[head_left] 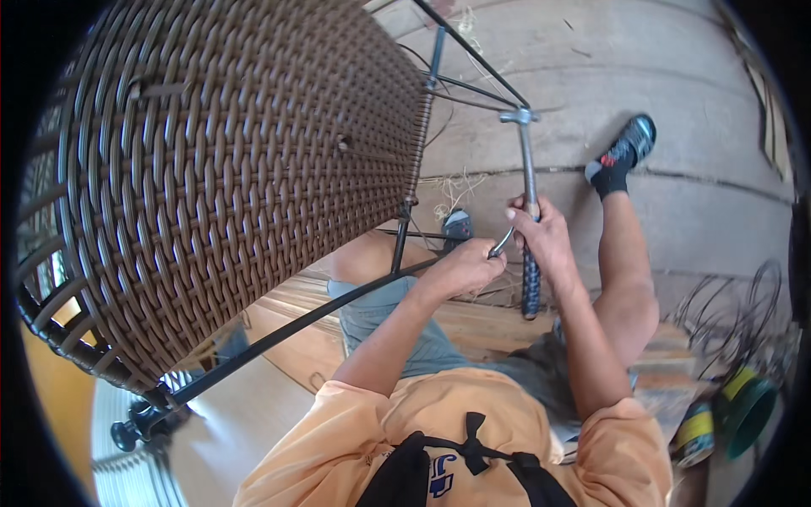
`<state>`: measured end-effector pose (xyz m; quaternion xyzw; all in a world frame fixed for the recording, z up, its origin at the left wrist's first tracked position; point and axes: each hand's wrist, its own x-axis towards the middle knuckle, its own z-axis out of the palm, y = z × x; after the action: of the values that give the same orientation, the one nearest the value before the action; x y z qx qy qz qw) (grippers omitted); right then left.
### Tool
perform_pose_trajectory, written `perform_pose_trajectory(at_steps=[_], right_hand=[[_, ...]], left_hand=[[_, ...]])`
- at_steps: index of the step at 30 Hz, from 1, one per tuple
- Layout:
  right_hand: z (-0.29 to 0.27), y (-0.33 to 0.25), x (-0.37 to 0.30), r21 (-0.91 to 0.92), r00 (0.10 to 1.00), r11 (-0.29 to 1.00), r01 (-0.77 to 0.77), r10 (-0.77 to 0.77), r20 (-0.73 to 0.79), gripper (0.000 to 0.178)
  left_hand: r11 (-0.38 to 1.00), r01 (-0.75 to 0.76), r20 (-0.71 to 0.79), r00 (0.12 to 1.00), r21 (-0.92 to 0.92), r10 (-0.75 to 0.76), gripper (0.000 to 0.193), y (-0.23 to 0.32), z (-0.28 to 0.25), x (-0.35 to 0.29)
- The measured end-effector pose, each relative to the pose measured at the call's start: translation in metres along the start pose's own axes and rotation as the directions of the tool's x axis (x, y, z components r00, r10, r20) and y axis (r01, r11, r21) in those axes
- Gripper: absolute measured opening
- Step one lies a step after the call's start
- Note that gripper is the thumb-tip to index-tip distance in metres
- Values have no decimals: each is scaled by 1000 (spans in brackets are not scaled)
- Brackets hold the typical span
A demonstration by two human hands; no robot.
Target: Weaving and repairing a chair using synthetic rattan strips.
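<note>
My right hand (547, 237) is closed around the shaft of a hammer (529, 165). The hammer's metal head points away from me, and its dark textured grip hangs down past my palm. My left hand (470, 269) is closed in front of my lap, beside the right one. From its fingers sticks a short shiny metal tool (504, 242), whose lower end is hidden and whose kind I cannot make out. A brown woven wicker chair (253, 135) leans at the left. Its dark metal frame (312, 318) runs close to my left hand.
Loose dark strands (735, 304) lie coiled at the right. A green container (748, 412) and a yellow-labelled can (695, 433) stand below them. Pale fibre scraps (460, 188) litter the concrete floor (676, 220). My legs are spread, with wooden boards (473, 325) beneath.
</note>
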<state>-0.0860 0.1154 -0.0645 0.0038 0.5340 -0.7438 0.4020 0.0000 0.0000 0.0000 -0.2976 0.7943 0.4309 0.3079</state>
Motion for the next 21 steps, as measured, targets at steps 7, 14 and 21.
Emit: perform_pose_trajectory(at_steps=[7,14,21], right_hand=[[-12,-7,-18,228,993,969,-91,104,-47,14],[-3,6,-11,498,960,864,66,82,-268,22],[1,23,-25,409,974,907,-101,173,-144,29]], left_hand=[[555,-86,42,995,828,92,32,86,-24,-13],[9,-155,152,974,988,170,29,169,-87,31],[-470,73,-67,997,880,30,35,182,-110,12]])
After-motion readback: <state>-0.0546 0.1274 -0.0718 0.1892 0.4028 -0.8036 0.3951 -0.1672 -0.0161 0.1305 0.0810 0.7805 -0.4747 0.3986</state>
